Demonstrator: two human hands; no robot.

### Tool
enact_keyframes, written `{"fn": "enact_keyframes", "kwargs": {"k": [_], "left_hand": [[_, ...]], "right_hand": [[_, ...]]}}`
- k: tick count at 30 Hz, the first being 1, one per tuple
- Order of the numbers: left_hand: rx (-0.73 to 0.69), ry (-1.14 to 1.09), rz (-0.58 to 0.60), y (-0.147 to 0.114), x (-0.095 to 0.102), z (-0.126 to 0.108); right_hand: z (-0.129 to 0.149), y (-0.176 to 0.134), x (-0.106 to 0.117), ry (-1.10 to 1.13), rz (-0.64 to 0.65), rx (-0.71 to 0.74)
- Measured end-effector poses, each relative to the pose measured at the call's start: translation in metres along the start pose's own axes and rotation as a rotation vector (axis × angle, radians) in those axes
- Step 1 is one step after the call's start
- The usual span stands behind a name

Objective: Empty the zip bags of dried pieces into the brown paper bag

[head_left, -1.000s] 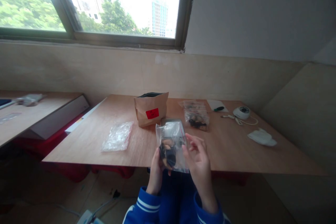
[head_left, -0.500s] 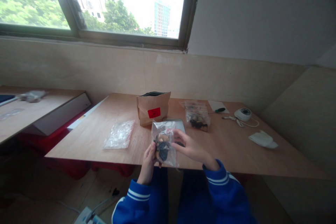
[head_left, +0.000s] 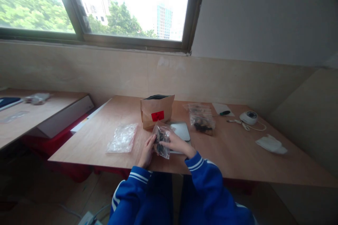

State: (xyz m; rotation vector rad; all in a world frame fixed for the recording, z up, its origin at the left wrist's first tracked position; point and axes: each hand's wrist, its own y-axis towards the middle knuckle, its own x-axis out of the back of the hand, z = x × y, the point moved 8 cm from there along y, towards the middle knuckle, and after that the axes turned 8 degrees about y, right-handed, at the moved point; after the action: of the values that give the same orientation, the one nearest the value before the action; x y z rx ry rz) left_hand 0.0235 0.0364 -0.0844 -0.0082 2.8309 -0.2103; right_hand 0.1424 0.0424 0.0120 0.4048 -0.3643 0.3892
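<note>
Sleeves in blue with white bands reach in over the near edge of the table. Just beyond, the left hand is part closed around the left side of a clear bag holding dark pieces, gripping it. The right hand has its fingers half bent at the bag's right side and top; whether they pinch the plastic or reach inside, I cannot tell. Half a second ago the bag stood flatter to view; now it is tilted and bunched between both hands, so the work seems to centre on the bag's upper part. More of a flat silver device shows behind it. Left lie flat clear bags; right, filled bags. Farther, behind the held bag, stands an open paper pouch.
</note>
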Motion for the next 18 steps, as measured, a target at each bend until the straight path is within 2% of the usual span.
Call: {"fn": "enact_keyframes", "kwargs": {"k": [3, 8, 18], "left_hand": [[0.013, -0.002, 0.017, 0.0, -0.001, 0.004], [-0.01, 0.023, 0.055, 0.001, -0.004, 0.004], [-0.049, 0.0, -0.077, 0.005, 0.008, 0.003]], "right_hand": [[-0.001, -0.001, -0.006, -0.003, 0.045, 0.007], [-0.002, -0.009, 0.001, -0.092, -0.036, -0.032], [-0.005, -0.009, -0.006, -0.101, -0.108, -0.099]]}}
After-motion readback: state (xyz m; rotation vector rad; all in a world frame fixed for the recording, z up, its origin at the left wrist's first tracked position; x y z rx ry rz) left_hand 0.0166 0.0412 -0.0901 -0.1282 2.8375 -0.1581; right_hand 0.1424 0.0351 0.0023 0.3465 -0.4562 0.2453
